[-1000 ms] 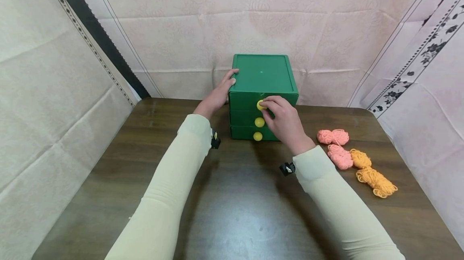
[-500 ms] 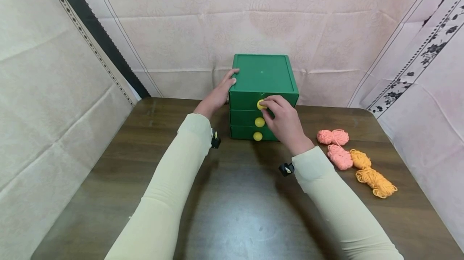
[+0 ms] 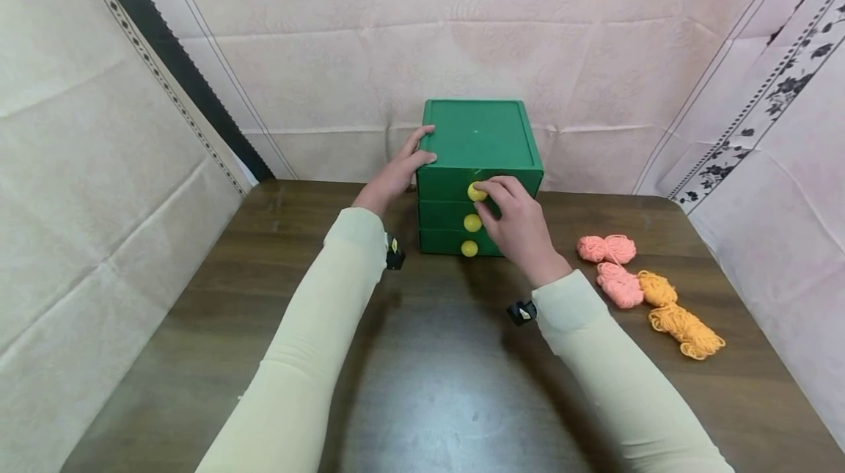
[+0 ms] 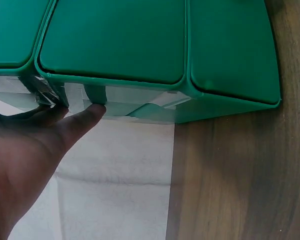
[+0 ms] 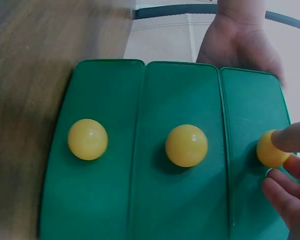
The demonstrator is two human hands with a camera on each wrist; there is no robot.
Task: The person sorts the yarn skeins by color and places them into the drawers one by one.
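Observation:
A green three-drawer box (image 3: pixel 480 132) stands at the back of the table, with a round yellow knob on each drawer front. My left hand (image 3: pixel 397 174) rests against the box's left side, fingers extended at its upper edge; the left wrist view shows fingertips touching clear tape on that side. My right hand (image 3: pixel 521 227) pinches the top knob (image 5: pixel 268 151) between thumb and fingers. Below it are the middle knob (image 3: pixel 472 223) and the bottom knob (image 3: pixel 469 248), both untouched. All the drawer fronts sit flush with one another.
To the right of the box lie two pink yarn skeins (image 3: pixel 606 248) and, nearer the front, orange yarn (image 3: pixel 686 331) in a bundle. Pale cloth (image 3: pixel 317 77) hangs behind and along both sides of the brown wooden table (image 3: pixel 422 385).
My left thumb has spread away from the index finger, toward the box's front corner. The right hand stays at the top knob, and the drawers look unmoved.

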